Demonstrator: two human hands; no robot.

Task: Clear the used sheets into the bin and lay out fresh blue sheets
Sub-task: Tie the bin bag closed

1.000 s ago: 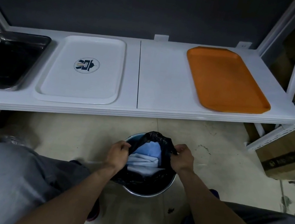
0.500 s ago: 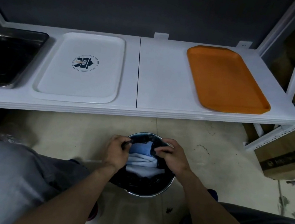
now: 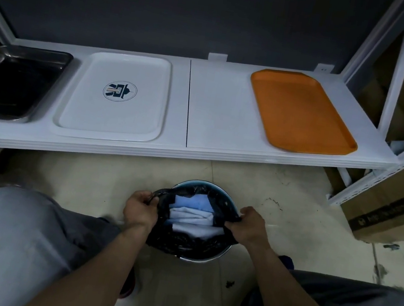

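Emblem (image 3: pixel 119 91) on white tray (image 3: pixel 90 112)

Field notes, colours. shelf (image 3: pixel 217 118): white, one thin dark seam across it. orange tray (image 3: pixel 301 110), upper right: plain, no markings. white tray (image 3: pixel 110 116), centre left: round navy emblem at its middle. pan (image 3: pixel 11 86), far left: dark, silvery rim. liner (image 3: pixel 180 242): glossy black. sheets (image 3: pixel 193 216): pale blue and white. floor (image 3: pixel 291 221): cream tile, dark specks.
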